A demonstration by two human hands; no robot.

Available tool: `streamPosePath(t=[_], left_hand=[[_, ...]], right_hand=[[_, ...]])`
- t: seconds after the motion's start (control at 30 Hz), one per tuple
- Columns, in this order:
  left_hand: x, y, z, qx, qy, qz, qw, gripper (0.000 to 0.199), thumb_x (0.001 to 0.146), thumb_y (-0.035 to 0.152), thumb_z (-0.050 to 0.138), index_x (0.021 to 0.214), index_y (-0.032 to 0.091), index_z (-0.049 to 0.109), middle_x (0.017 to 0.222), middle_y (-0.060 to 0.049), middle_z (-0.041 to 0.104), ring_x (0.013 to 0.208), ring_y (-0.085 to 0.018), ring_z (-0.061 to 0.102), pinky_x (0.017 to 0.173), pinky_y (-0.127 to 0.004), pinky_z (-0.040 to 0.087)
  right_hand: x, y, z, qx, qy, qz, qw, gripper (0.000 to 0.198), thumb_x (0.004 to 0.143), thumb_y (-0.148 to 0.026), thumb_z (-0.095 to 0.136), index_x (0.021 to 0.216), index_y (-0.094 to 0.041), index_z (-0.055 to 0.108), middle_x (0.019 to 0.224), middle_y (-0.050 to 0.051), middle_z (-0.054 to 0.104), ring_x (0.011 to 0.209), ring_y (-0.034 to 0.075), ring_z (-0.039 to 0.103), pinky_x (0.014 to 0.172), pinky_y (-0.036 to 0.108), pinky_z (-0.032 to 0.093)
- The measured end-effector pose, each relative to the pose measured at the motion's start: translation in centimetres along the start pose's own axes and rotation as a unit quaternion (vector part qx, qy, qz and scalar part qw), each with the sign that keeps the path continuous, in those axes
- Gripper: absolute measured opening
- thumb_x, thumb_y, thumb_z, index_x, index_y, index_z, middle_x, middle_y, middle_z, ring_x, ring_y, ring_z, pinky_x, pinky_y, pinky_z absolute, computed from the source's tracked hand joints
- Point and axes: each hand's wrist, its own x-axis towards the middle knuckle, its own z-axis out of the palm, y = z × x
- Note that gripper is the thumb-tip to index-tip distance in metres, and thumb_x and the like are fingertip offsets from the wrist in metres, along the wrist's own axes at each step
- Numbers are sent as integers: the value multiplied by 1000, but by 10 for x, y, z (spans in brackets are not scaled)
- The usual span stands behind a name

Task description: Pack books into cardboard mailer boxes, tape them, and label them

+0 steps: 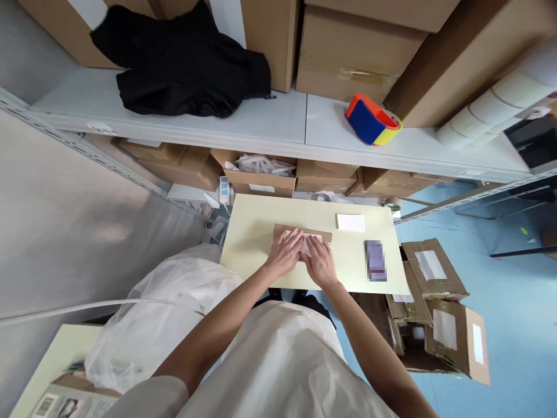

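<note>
In the head view, both hands lie at the centre of the frame on a pale yellow tabletop (256,232). The left hand (286,251) and the right hand (319,261) rest side by side, fingers spread flat, pressing down on a brown cardboard mailer (285,231) with a white sheet or label (314,237) on it. Neither hand is clenched and neither has closed around anything; the flat palms seem meant to hold the piece still or smooth it against the surface. The mailer lies near the middle of the tabletop, its long edge running across the frame, most of it covered by the hands.

To the right of the hands, apart from them, lie a small white card (350,222) toward the far edge and a blurred purple item (376,260) nearer the person; both sit within reach but clear of the working spot.

In the upper part of the frame a grey shelf (287,125) carries a black garment (191,67), brown cartons (357,52) and an orange-and-blue tape dispenser (372,119), likely parked there to keep the small tabletop free. Open boxes (261,177) stand under the shelf. At lower right, cardboard boxes with labels (452,331) lie on the blue floor (513,278). At lower left sits a clear plastic bag (165,313).
</note>
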Motion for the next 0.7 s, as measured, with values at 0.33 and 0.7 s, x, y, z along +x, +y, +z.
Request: streamPosePath(t=[0.33,0.7], left_hand=[[-12,-17,9,52,-38,-48,997,58,89,44,41,144,28,31,153,-9,25,141,-29,22,110,-61,15],[-7,-16,8,23,-42,-94,994,64,89,47,41,146,22,28,155,-13,19,142,-34,13,109,-64,11]], right_hand=[[-19,15,9,-118,-59,48,990,65,93,-50,29,148,-16,22,151,15,28,140,32,23,110,58,11],[3,5,10,-80,-87,57,991,69,93,-54,25,148,-14,20,154,15,19,143,30,13,112,54,9]])
